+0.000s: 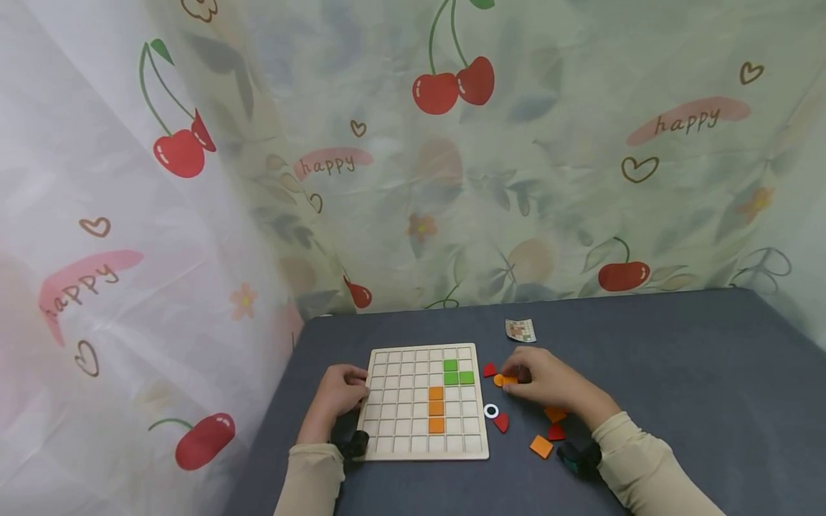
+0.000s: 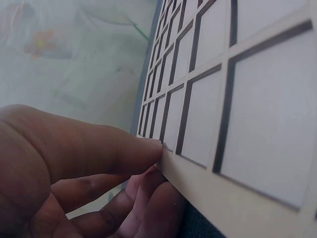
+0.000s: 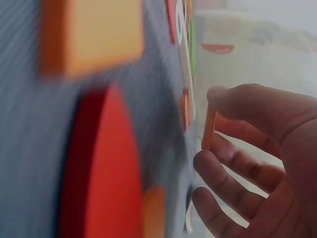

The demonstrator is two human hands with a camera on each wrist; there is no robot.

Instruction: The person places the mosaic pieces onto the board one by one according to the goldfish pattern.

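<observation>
A pale wooden grid board (image 1: 400, 459) lies flat on the table; three green squares (image 1: 450, 378) and three orange squares (image 1: 436, 408) sit in its cells. At the board's left edge is my left hand (image 1: 340, 393); the left wrist view shows its thumb (image 2: 133, 153) on the rim and curled fingers against the side. To the right of the board, my right hand (image 1: 545, 376) pinches an orange tile (image 3: 209, 130) between thumb and fingers, just above the table. Beside that tile lies a round orange piece (image 1: 498, 380).
Near the board's right edge lie a white ring (image 1: 491, 411) and red wedge-shaped pieces (image 1: 501, 423). Another orange square (image 1: 541, 446) and a red piece (image 1: 556, 431) lie close to the right wrist. A small printed card (image 1: 520, 330) lies farther back, before the patterned curtain (image 1: 387, 229).
</observation>
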